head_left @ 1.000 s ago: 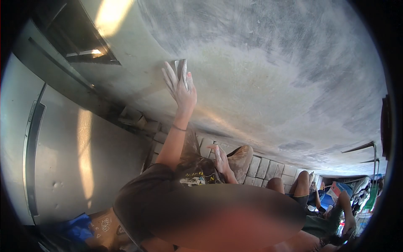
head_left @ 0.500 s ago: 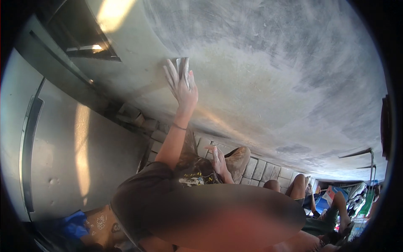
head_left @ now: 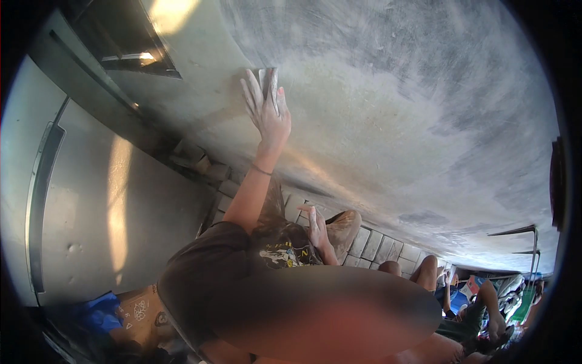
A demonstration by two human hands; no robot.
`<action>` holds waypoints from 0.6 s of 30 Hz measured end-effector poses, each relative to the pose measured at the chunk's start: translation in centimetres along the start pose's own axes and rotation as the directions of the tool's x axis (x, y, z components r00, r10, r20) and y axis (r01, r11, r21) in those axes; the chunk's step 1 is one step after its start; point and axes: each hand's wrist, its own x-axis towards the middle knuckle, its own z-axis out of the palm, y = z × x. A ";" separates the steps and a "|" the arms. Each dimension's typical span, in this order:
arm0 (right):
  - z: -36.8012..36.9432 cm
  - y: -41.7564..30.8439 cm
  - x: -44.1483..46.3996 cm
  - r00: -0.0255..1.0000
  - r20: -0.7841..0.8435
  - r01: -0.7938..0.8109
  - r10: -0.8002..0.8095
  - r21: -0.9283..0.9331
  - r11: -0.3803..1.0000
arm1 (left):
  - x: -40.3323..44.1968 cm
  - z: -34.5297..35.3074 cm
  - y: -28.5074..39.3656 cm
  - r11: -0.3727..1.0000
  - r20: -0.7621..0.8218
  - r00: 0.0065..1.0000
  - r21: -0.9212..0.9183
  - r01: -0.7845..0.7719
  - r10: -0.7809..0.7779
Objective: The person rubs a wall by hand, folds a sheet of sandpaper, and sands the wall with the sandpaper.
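Note:
My left hand (head_left: 267, 109) is raised with its dusty fingers against a large grey, smeared surface (head_left: 376, 121). A thin, flat grey piece (head_left: 263, 82) is held between its fingers and the surface. Lower down, my right hand (head_left: 316, 227) is beside my bent knee (head_left: 344, 227), with its dusty fingers apart and nothing visible in them.
A metal panel (head_left: 157, 212) with a dark handle stands at the left. Paving blocks (head_left: 374, 244) line the ground. At lower right are bare legs (head_left: 428, 270) of another person, bent metal rods (head_left: 535, 242) and piled cloth. A blue item (head_left: 100, 312) lies at lower left.
The surface and my left hand have both shifted upward in view, with the flat piece still held at about the same spot. My right hand has barely moved.

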 end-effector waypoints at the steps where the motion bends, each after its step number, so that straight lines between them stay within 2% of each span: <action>1: 0.2 0.0 0.0 1.000 0.007 -0.004 0.004 0.021 1.000 | -0.5 -0.2 -0.1 1.000 -0.004 1.000 0.004 -0.002 0.002; 4: 0.1 -0.4 0.4 1.000 0.006 0.006 -0.006 0.036 0.999 | -0.9 -0.2 -0.1 0.998 0.047 0.999 0.052 0.017 -0.019; 11: -0.2 -0.2 0.1 0.998 0.009 -0.054 0.054 0.027 0.998 | 2.7 -1.0 1.2 1.000 -0.067 0.998 -0.017 0.007 -0.008; 13: -0.2 -0.1 0.2 0.999 -0.034 -0.003 0.004 0.027 1.000 | 2.7 -0.6 1.1 0.999 -0.080 0.997 -0.033 -0.017 0.014; 15: 0.0 0.1 0.2 0.996 -0.076 0.042 -0.039 0.030 0.999 | 0.6 0.1 0.0 1.000 -0.027 1.000 -0.027 -0.013 0.012; 18: 0.1 0.1 0.1 0.996 -0.086 0.015 -0.011 0.043 0.999 | -0.2 0.1 0.1 1.000 -0.004 1.000 0.029 -0.001 0.001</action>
